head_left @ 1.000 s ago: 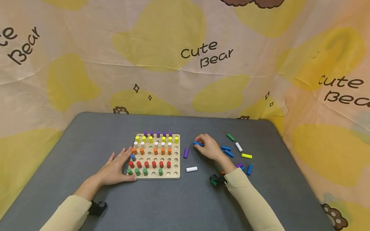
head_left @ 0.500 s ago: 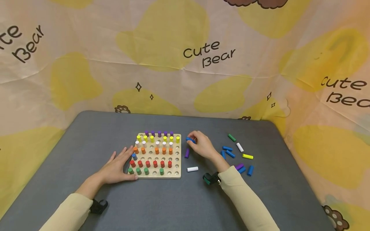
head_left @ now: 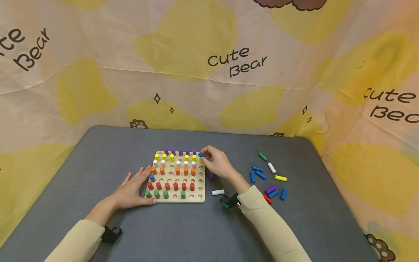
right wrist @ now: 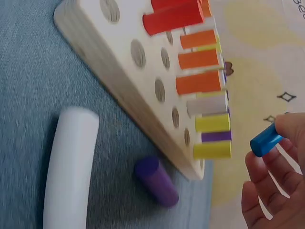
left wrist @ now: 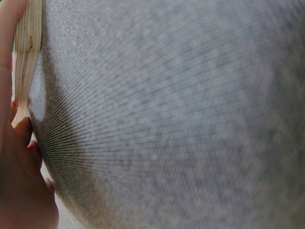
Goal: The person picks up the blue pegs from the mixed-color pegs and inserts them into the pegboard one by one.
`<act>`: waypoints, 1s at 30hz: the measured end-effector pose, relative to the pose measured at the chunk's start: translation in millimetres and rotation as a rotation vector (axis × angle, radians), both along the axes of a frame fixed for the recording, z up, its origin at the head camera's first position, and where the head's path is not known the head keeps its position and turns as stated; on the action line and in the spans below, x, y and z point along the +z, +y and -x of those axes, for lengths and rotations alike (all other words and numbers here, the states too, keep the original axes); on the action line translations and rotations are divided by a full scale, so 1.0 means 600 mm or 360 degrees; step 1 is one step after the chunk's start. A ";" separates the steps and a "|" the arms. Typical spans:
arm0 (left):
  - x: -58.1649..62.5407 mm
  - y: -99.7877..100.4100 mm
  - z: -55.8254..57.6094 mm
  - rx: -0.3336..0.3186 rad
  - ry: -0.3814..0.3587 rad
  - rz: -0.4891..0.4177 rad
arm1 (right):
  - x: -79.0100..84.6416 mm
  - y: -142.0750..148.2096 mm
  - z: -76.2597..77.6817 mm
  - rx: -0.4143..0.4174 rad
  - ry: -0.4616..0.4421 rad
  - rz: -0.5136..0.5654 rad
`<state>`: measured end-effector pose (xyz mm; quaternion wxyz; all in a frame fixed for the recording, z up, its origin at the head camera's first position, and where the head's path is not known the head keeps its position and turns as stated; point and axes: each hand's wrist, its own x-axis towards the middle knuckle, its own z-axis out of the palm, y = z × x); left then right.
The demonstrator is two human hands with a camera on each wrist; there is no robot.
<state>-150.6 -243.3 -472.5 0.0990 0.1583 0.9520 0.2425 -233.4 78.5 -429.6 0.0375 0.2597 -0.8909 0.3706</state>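
Observation:
A wooden pegboard stands on the table with rows of purple, yellow, white, orange, red and green pegs upright in its holes. One blue peg is in the row between orange and red. My left hand rests along the board's left side, fingers spread and thumb at the front edge; the left wrist view catches part of that hand by the board's side. My right hand pinches another blue peg between thumb and fingers, over the board's back right corner.
A purple peg and a white peg lie just right of the board. Farther right are scattered loose pegs: green, white, yellow, red, purple and several blue ones. A printed cloth hangs behind the table.
My right hand has carried the blue peg leftward from the table to above the board's back right corner. My left hand stays at the board's left side.

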 end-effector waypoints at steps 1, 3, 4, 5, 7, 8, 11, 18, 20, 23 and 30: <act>0.001 0.001 0.000 0.0001 -0.0001 -0.0001 | 0.001 -0.004 -0.001 0.0010 0.0001 0.0006; 0.003 0.001 -0.001 0.0003 -0.0006 -0.0007 | 0.003 -0.013 -0.004 0.0028 -0.0005 0.0024; 0.003 0.002 -0.002 0.0004 -0.0006 -0.0010 | 0.004 -0.017 -0.005 0.0035 -0.0004 0.0030; 0.004 0.002 -0.002 0.0003 -0.0005 -0.0011 | 0.004 -0.021 -0.007 0.0039 -0.0012 0.0035; 0.003 0.002 -0.002 0.0003 -0.0002 -0.0008 | 0.005 -0.028 -0.009 0.0060 -0.0025 0.0040; 0.003 0.001 -0.002 0.0002 -0.0001 -0.0011 | 0.005 -0.032 -0.010 0.0071 -0.0030 0.0043; 0.002 0.001 -0.002 0.0000 0.0001 -0.0009 | 0.005 -0.043 -0.013 0.0102 -0.0055 0.0058; 0.001 0.000 0.000 -0.0001 0.0005 -0.0009 | 0.009 -0.066 -0.016 0.0156 -0.0091 0.0069; 0.001 0.000 0.000 -0.0002 0.0005 -0.0012 | 0.010 -0.072 -0.019 0.0160 -0.0103 0.0062; 0.001 0.000 0.000 -0.0002 0.0004 -0.0005 | 0.012 -0.081 -0.022 0.0175 -0.0108 0.0054; 0.001 0.000 0.000 -0.0001 -0.0002 -0.0001 | 0.010 -0.102 -0.030 0.0252 -0.0157 0.0086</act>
